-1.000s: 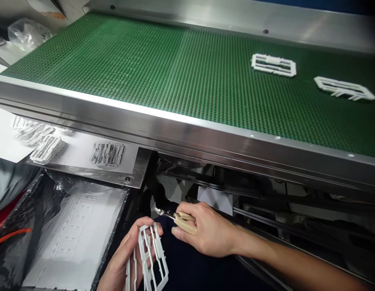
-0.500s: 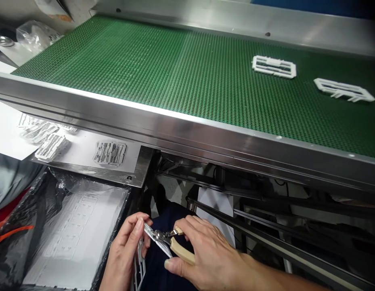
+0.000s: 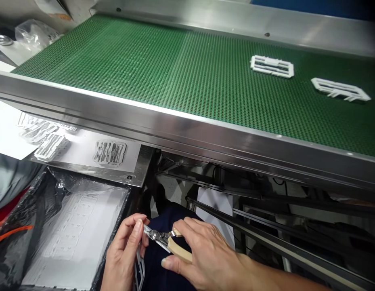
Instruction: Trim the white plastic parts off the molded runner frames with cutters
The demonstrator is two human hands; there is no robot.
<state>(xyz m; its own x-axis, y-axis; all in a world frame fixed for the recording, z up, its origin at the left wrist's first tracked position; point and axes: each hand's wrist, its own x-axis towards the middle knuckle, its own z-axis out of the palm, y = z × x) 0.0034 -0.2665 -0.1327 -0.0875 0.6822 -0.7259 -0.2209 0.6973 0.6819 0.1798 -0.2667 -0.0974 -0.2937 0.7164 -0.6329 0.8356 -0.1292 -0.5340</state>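
My left hand (image 3: 126, 246) pinches a thin white plastic frame (image 3: 164, 247) between thumb and fingers. Another slim white plastic frame (image 3: 140, 270) hangs below those fingers. In my right hand (image 3: 202, 250) is a pair of nippers (image 3: 180, 250) with cream handles, the fingers wrapped round them. The metal jaws lie against the upper part of the pinched frame, close to my left fingertips; whether they are closed on it I cannot tell. Both hands are above my dark-clothed lap.
A green conveyor belt (image 3: 139, 72) with a metal side rail (image 3: 175, 121) runs across, carrying white plastic frames (image 3: 272, 66). Stacked white frames (image 3: 110, 152) lie on a ledge at left. Below is a plastic-lined box (image 3: 75, 242); orange handles (image 3: 13, 233) show at far left.
The nippers have slid up along the pinched frame towards my left fingertips, my right hand moving slightly left with them. The frames on the belt have shifted a little to the left.
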